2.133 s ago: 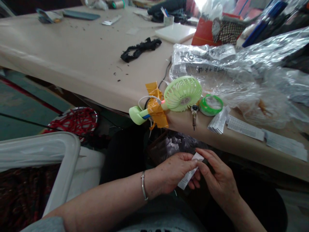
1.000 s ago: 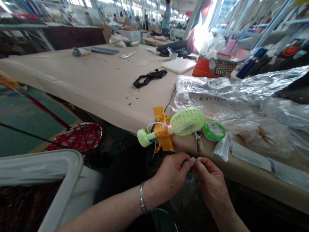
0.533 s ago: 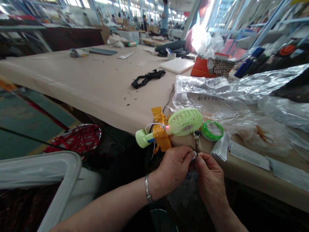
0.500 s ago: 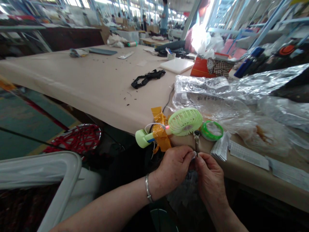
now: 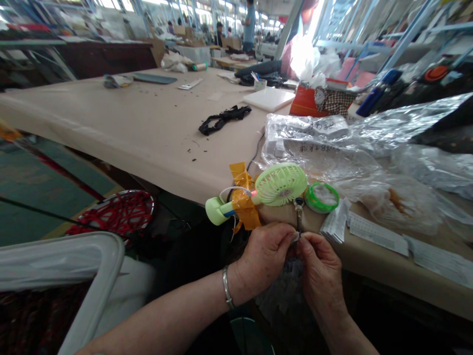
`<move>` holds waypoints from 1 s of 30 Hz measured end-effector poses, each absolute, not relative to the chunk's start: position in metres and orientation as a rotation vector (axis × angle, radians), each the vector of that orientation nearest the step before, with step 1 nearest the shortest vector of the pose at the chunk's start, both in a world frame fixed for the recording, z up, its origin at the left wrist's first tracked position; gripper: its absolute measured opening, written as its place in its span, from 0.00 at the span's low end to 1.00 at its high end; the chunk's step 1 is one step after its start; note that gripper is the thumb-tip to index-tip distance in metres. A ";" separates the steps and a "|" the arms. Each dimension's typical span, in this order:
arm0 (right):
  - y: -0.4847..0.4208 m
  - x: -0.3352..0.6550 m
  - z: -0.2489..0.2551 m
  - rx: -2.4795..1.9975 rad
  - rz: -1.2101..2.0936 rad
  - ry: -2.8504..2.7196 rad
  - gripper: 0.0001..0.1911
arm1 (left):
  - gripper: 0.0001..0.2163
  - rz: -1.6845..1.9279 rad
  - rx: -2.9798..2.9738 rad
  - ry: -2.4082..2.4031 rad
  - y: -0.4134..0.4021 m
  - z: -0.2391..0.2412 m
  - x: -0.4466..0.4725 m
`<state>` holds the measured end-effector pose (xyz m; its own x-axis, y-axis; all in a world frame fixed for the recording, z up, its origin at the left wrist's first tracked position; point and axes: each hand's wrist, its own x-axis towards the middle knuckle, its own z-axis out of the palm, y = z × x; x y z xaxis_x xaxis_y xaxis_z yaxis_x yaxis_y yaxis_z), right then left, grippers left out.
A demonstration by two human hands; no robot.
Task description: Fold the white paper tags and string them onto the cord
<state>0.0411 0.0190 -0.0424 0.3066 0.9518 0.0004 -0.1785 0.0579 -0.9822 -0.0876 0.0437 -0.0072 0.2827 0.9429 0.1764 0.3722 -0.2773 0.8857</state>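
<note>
At the table's front edge, my left hand (image 5: 260,259) pinches a small white piece (image 5: 296,237) between thumb and forefinger. My right hand (image 5: 320,268) meets it there, its thumb and fingers closed on something too small to name. A thin metal rod (image 5: 299,217) with a dark knob reaches from the table edge down to my fingertips. Just beyond, a light green hand-held fan (image 5: 281,185) is fastened with brown tape (image 5: 246,209) at the edge. A green-rimmed round tub (image 5: 322,198) with white stuff inside stands right of the rod.
Folded white labels (image 5: 334,222) and printed paper strips (image 5: 377,232) lie along the edge at right, below clear plastic bags (image 5: 325,143). A twisted black cloth strip (image 5: 223,120) lies mid-table. Left below are a white bin (image 5: 111,256) and a basket of red strips (image 5: 116,217).
The view has shifted slightly, so things on the table appear a little further left. Both hands stay together at the rod's lower end, with hardly any movement of the fingers.
</note>
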 end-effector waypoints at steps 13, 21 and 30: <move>-0.004 0.057 -0.040 -1.341 0.999 -1.045 0.09 | 0.10 0.932 1.379 1.211 0.033 -0.008 -0.084; -0.001 0.133 -0.014 -1.385 -0.134 -1.838 0.12 | 0.09 0.849 1.105 1.241 0.016 -0.038 -0.083; 0.024 0.150 -0.034 -1.397 -0.503 -2.042 0.18 | 0.10 0.840 0.968 1.301 0.019 -0.066 -0.080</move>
<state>0.1496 0.0237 -0.0335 -0.2599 0.6973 0.6680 0.9277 0.3723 -0.0277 -0.0795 0.0190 -0.0665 0.0989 0.9181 -0.3839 0.0283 0.3830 0.9233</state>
